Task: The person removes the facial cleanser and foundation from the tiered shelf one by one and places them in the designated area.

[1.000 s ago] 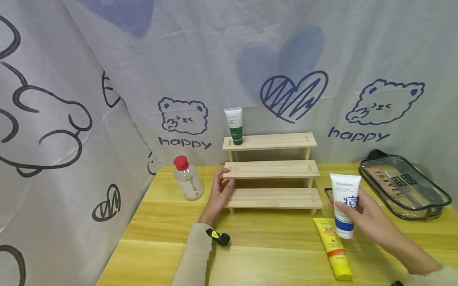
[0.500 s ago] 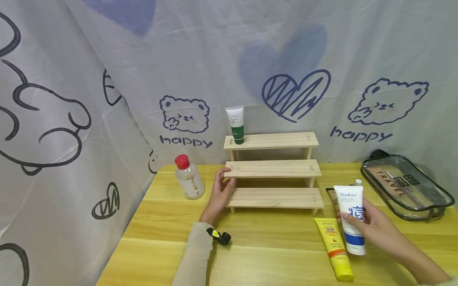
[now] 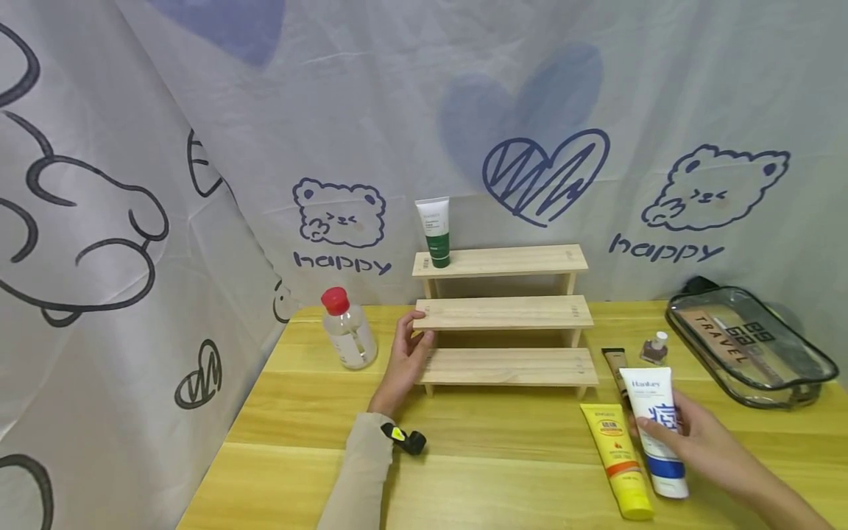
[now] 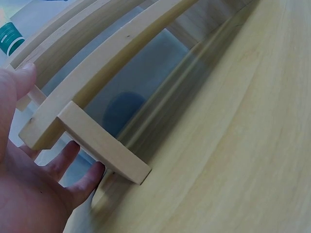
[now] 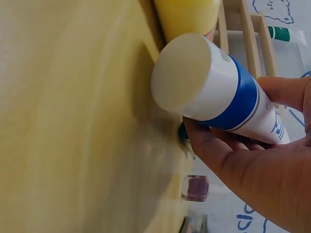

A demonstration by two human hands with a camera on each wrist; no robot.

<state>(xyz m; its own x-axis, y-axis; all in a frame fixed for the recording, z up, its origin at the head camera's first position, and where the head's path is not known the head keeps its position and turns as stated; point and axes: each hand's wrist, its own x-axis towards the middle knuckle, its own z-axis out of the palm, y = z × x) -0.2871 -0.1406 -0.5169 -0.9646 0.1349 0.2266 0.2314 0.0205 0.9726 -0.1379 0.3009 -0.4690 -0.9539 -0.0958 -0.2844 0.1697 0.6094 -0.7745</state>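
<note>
My left hand (image 3: pixel 403 364) holds the left end of a three-tier wooden display rack (image 3: pixel 503 313). In the left wrist view its thumb (image 4: pixel 25 80) is at a shelf end and its fingers spread below, behind the rack's front leg (image 4: pixel 104 141). My right hand (image 3: pixel 705 442) grips a white squeeze tube (image 3: pixel 652 427) with a blue band, thumb on one side and fingers on the other. The tube slants low over the table, beside a yellow tube (image 3: pixel 615 456) lying flat. It partly covers a slim brown tube (image 3: pixel 614 359). A white-and-green tube (image 3: pixel 434 234) stands on the top shelf's left end.
Left of the rack stands a clear bottle (image 3: pixel 352 338) with a red cap. A small nail polish bottle (image 3: pixel 654 350) is behind the white tube. At the right lies a clear travel pouch (image 3: pixel 748 353) with black edging. A printed cloth (image 3: pixel 397 110) hangs behind the table.
My right hand has lowered the white tube toward the table, nearer to me and slightly right, bringing the nail polish bottle and brown tube into sight. My left hand stays on the rack.
</note>
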